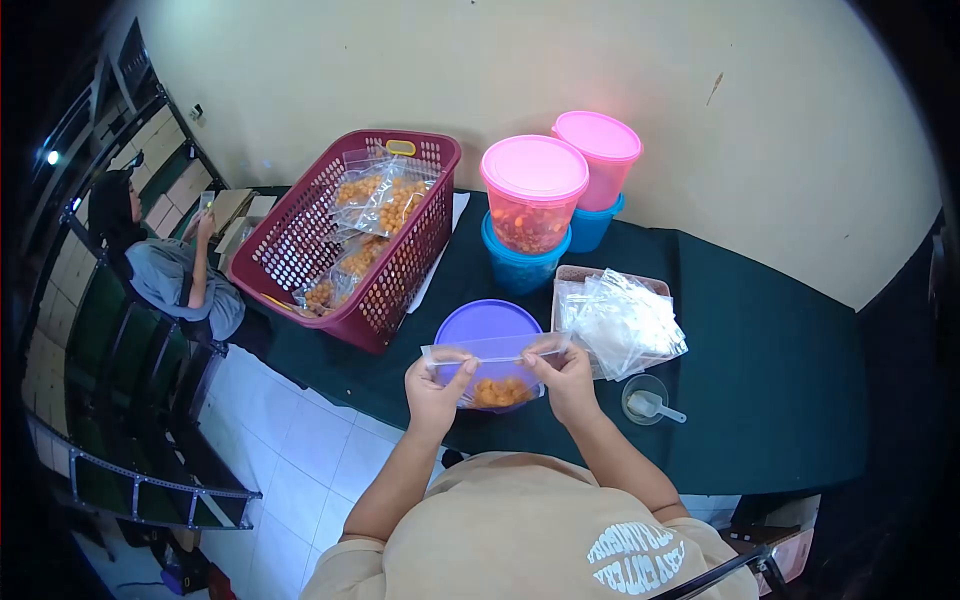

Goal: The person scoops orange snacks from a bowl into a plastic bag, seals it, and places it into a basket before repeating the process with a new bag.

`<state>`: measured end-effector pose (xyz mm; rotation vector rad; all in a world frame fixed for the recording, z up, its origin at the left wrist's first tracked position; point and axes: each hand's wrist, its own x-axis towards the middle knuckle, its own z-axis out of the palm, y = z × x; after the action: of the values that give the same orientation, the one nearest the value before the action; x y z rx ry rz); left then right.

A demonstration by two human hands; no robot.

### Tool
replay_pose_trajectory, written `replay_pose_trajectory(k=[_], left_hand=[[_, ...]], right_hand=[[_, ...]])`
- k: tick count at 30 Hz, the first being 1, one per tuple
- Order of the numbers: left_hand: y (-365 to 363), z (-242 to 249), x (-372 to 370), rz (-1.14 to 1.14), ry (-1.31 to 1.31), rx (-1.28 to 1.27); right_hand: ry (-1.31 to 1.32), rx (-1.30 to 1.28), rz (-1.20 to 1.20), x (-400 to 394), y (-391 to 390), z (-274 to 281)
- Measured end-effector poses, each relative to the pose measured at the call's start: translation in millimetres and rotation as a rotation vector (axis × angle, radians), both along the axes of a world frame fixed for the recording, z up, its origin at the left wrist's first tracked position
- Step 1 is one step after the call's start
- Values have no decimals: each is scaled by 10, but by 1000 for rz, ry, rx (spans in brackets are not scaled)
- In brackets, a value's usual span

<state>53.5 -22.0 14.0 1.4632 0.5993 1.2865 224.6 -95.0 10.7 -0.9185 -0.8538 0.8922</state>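
A clear plastic bag [497, 375] with orange snack pieces in its lower part hangs between my hands, above a purple lid [488, 322]. My left hand [437, 388] pinches the bag's top strip on the left. On the right, my right hand [562, 376] pinches the same strip between thumb and fingers. Right of my right hand, a pile of empty clear bags [622, 320] lies in a pinkish tray [574, 272]. Below that tray is a small clear bowl [641, 387] with a white scoop [657, 406].
A maroon basket [405, 285] holding filled bags stands at the left on the dark green tablecloth [770, 350]. Pink-lidded containers [535, 168] stand on blue ones [524, 262] at the back by the wall. At far left, a person [180, 270] sits holding something small.
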Motion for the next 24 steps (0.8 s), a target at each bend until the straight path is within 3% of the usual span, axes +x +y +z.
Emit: replay_pose_trajectory(k=[8,16,24], left_hand=[[-179,62,90,-1,16,126],[-277,205,135,39,223,220],[-301,201,138,34,200,200]], right_hand=[[-125,-117,94,-32,-87,187],[69,-92,103,-151,-97,187],[156,-41,85,-225,-85,74]])
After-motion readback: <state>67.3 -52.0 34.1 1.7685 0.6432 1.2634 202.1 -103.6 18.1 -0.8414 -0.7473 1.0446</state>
